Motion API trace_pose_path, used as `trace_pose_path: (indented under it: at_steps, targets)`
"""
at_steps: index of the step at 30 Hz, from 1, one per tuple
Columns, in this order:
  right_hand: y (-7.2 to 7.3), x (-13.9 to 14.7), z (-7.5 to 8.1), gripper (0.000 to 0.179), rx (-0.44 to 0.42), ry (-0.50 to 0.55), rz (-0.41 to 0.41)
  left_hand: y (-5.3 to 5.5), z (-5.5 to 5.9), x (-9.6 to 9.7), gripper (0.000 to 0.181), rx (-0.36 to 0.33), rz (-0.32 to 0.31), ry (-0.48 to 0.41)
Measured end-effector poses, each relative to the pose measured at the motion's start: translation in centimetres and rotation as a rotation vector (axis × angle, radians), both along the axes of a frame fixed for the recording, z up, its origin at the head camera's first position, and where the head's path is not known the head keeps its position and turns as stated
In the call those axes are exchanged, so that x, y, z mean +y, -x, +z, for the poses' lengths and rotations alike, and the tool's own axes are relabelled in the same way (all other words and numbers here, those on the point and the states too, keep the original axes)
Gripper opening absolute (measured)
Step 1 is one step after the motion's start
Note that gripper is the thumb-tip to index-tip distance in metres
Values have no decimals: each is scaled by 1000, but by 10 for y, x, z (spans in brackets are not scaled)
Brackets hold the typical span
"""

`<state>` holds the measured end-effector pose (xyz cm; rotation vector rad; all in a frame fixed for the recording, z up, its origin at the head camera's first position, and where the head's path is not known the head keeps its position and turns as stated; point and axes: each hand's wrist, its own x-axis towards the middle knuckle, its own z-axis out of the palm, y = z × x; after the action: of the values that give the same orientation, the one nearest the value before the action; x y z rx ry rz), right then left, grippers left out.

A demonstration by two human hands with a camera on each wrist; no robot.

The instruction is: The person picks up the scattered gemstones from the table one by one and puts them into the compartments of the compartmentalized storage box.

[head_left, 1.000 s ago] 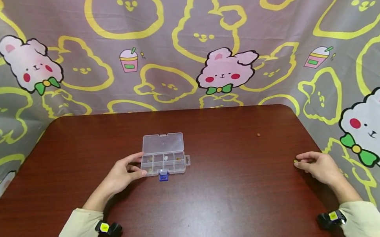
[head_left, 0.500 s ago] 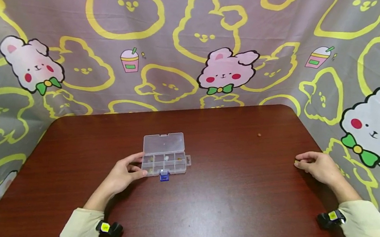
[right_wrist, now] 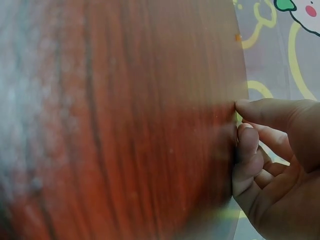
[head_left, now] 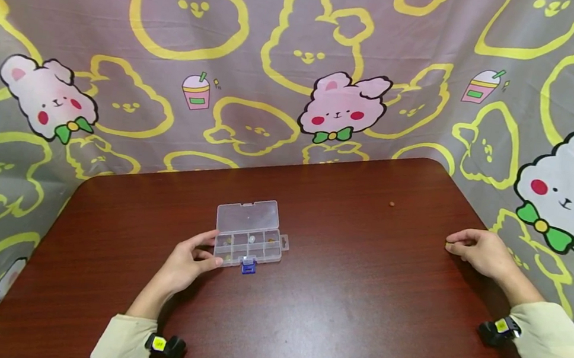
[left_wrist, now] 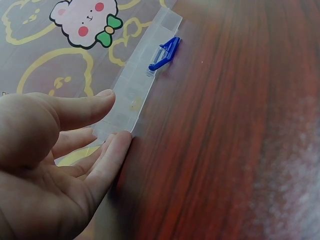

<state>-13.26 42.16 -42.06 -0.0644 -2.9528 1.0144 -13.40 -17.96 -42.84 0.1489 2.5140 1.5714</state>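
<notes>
A clear plastic compartment box (head_left: 248,248) stands on the table with its lid (head_left: 248,218) raised and its blue latch (head_left: 249,266) hanging at the front. My left hand (head_left: 185,262) grips the box's left end, thumb at the near corner. In the left wrist view the thumb (left_wrist: 85,107) lies over the box wall and other fingers reach beneath its edge. Several compartments hold tiny pieces, among them a white one (head_left: 251,239) and a yellowish one (head_left: 271,240). Far to the right, my right hand (head_left: 482,254) pinches a small yellow piece (right_wrist: 238,118) at the tabletop, mostly hidden by the fingertips.
One tiny brown piece (head_left: 392,204) lies alone toward the back right of the dark wooden table (head_left: 336,304). A patterned curtain (head_left: 261,38) hangs close along the table's back and sides. Each wrist carries a small black camera (head_left: 498,331).
Both hands and the box hold their places, with a very slight shift of the head view. Less of the yellow piece shows between the right fingertips than before.
</notes>
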Motion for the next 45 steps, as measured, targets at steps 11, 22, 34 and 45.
trace_pose_path:
  at_steps: [11, 22, 34, 45]
  targets:
    - [2, 0, 0, 22, 12, -2, 3, -1, -1, 0, 63, 0, 9, 3]
    - [0, -1, 0, 21, 8, 6, 4, -2, 0, 0, 63, 7, 2, 0]
    - [-1, -1, 0, 23, 32, -23, 15, 0, -1, 1, 64, 4, 13, -11]
    - [-4, -8, 2, 23, 57, -25, 11, -1, -1, 1, 63, 1, 8, -17]
